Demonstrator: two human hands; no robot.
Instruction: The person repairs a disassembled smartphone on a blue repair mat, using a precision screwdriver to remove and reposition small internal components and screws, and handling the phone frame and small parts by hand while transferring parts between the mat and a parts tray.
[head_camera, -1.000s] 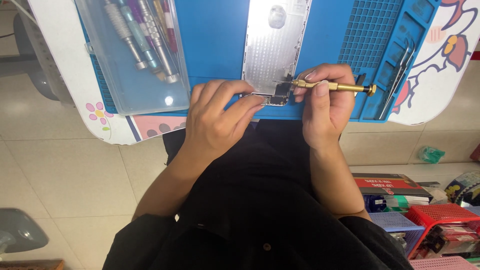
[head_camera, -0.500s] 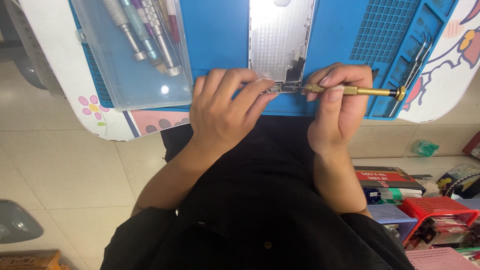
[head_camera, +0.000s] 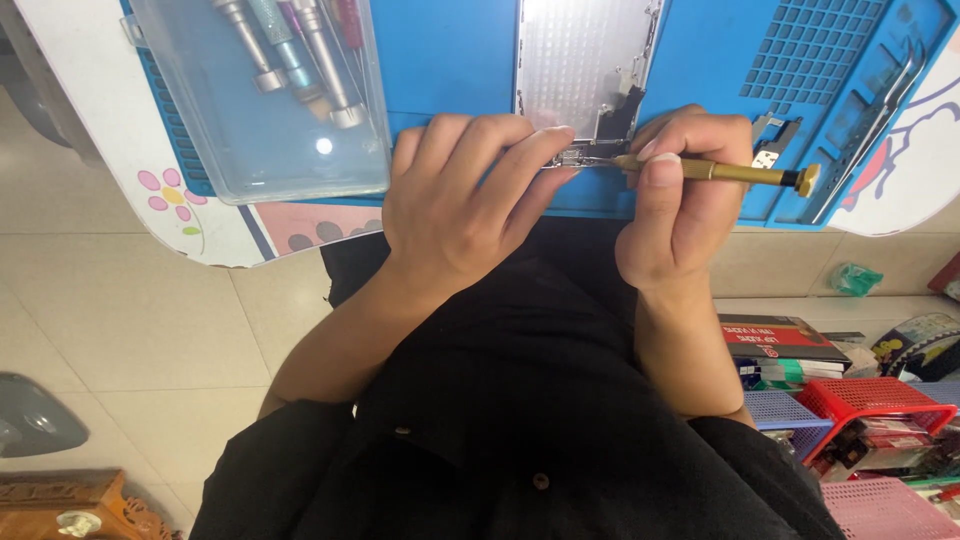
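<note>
On the blue mat (head_camera: 450, 60) at top centre, we are pinching the metal panel (head_camera: 580, 60) with our left hand (head_camera: 460, 205) while our right hand (head_camera: 680, 210) is gripping a brass screwdriver (head_camera: 730, 172).

gold screwdriver (head_camera: 735, 172) with dark tip. silver metal plate (head_camera: 585, 60) on a bright blue mat (head_camera: 450, 60). white worktop (head_camera: 110, 150) with pink flower print. clear box (head_camera: 262, 110). black sleeves. red basket (head_camera: 872, 400).
</note>
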